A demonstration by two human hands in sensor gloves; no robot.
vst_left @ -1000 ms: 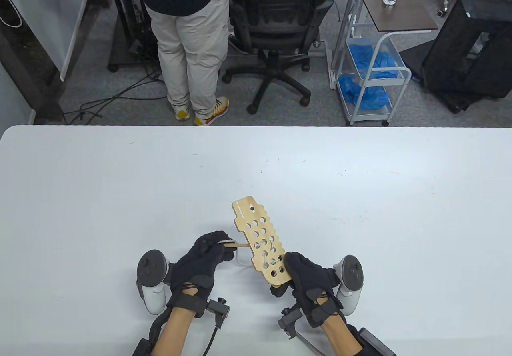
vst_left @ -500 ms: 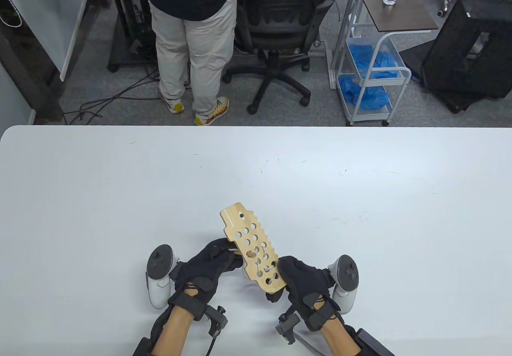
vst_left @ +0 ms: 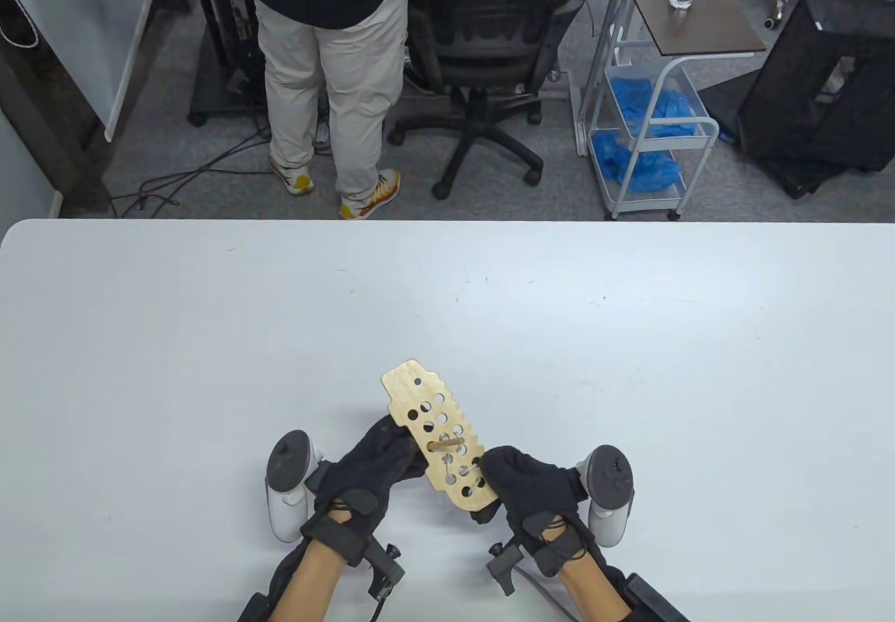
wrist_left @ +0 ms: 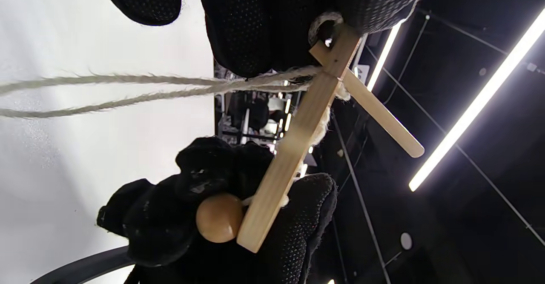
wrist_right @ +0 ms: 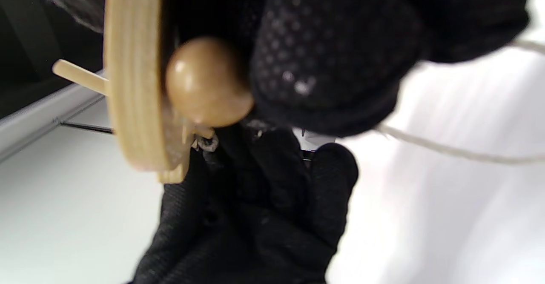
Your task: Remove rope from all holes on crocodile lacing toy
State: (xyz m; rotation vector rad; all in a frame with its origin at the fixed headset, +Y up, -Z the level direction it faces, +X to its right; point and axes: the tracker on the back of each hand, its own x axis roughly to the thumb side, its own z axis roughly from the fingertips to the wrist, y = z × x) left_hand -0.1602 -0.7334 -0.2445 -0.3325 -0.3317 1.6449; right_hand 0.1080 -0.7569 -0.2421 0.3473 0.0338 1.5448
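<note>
The wooden crocodile board (vst_left: 431, 433) is held tilted above the white table (vst_left: 629, 370). My right hand (vst_left: 500, 476) grips its near end, next to a wooden bead (wrist_left: 219, 218) on the back face. My left hand (vst_left: 381, 460) is behind the board's left edge and holds the rear end of the wooden needle (vst_left: 447, 444), which sticks through a hole to the front. In the left wrist view two strands of rope (wrist_left: 127, 86) run from the needle's base (wrist_left: 336, 58) toward the table. Rope is still laced through the holes near my right hand (vst_left: 472, 472).
A person (vst_left: 328, 70) stands beyond the table's far edge beside an office chair (vst_left: 489, 56). A wheeled cart (vst_left: 650, 119) stands at the back right. A loose rope strand (wrist_right: 447, 153) trails over the table under the board.
The board has moved left and toward me and tilted flatter. My left hand moved right, behind the board. The needle, earlier left of the board, now pokes through a hole.
</note>
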